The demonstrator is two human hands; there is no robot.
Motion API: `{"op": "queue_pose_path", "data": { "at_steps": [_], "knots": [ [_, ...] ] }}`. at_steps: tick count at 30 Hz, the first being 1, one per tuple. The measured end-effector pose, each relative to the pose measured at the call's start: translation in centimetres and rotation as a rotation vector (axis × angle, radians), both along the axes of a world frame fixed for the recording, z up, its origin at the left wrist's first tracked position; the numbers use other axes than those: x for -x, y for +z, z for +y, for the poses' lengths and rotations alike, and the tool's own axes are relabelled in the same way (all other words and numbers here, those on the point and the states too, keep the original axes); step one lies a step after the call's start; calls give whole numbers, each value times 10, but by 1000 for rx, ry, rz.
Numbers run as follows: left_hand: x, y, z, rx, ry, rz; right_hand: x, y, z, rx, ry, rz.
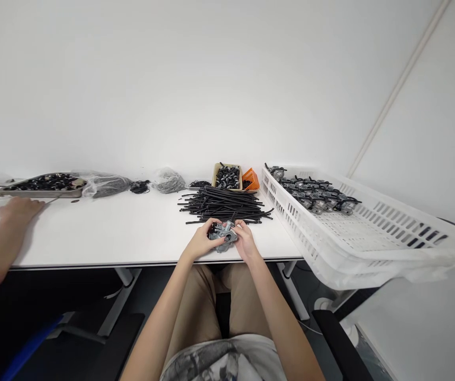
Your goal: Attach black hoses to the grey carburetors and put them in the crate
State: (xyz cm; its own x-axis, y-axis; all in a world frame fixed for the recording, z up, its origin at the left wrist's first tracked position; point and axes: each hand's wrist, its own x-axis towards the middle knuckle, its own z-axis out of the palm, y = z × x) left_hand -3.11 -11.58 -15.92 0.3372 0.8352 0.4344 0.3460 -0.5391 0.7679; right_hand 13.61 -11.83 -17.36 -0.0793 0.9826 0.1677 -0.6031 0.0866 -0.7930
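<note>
A grey metal carburetor (223, 236) is held between both my hands just above the table's front edge. My left hand (205, 239) wraps its left side, thumb across the front. My right hand (245, 239) closes on its right side, fingertips by a short black piece (233, 217) that sticks up from the top. Whether those fingers pinch that piece, I cannot tell. Right behind my hands lies a pile of black rubber tubes (223, 203).
A white crate (366, 233) at right holds several carburetors (318, 193). Behind the tubes stand a yellow tray (215, 174) and an orange basket (254, 177) of small parts. Plastic bags (169, 181) and a metal tray (72, 194) line the wall. A co-worker's hand (19, 211) rests at left.
</note>
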Motion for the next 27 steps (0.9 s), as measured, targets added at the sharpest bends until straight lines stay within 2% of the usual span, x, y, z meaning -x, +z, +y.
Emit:
{"op": "queue_pose_path", "data": {
  "at_steps": [14,21,27],
  "knots": [
    [1,0,0,-10,-10,9,1,2,1,13,-28,-11],
    [0,1,-1,12,-3,5,0,5,-2,45,-5,-4],
    [0,0,0,4,13,4,-1,3,-1,0,29,12]
  ]
}}
